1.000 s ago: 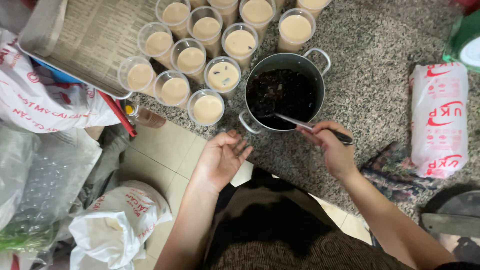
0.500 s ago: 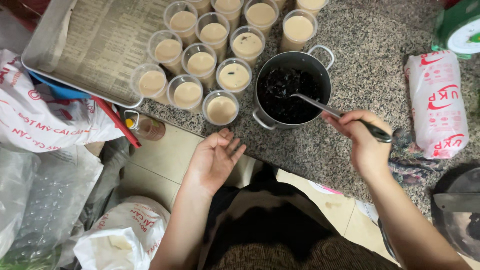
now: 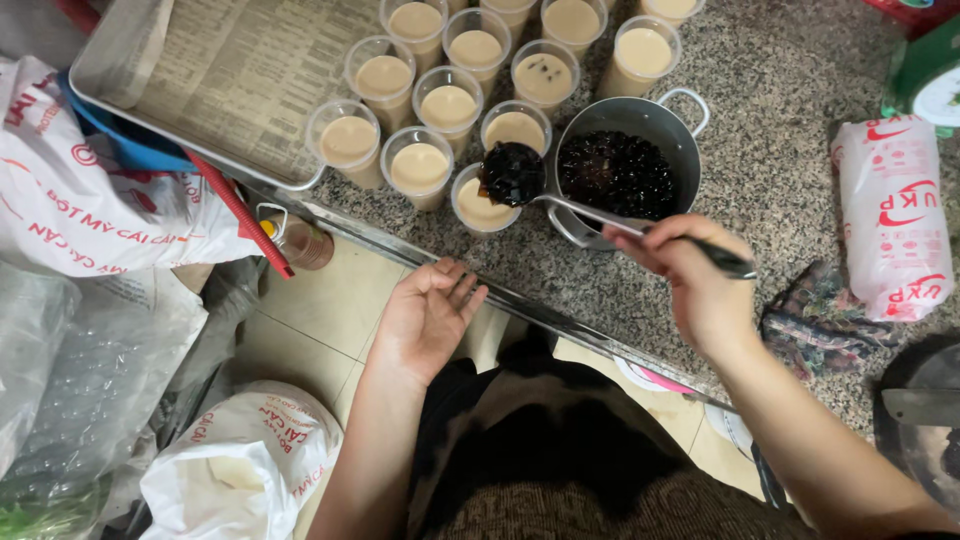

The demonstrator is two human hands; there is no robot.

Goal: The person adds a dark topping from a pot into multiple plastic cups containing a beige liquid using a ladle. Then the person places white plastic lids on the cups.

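Eleven cups (image 3: 418, 165) of beige drink crowd the granite counter (image 3: 790, 90) beside a metal pot (image 3: 628, 170) of dark pearls. The right hand (image 3: 700, 285) is clamped round the handle of a ladle (image 3: 512, 172), whose bowl, heaped with pearls, hangs over the nearest cup (image 3: 483, 205) just left of the pot. The left hand (image 3: 428, 318) lies open, palm up and empty, at the counter's metal edge below that cup. A paper-lined tray (image 3: 235, 80) sits left of the cups.
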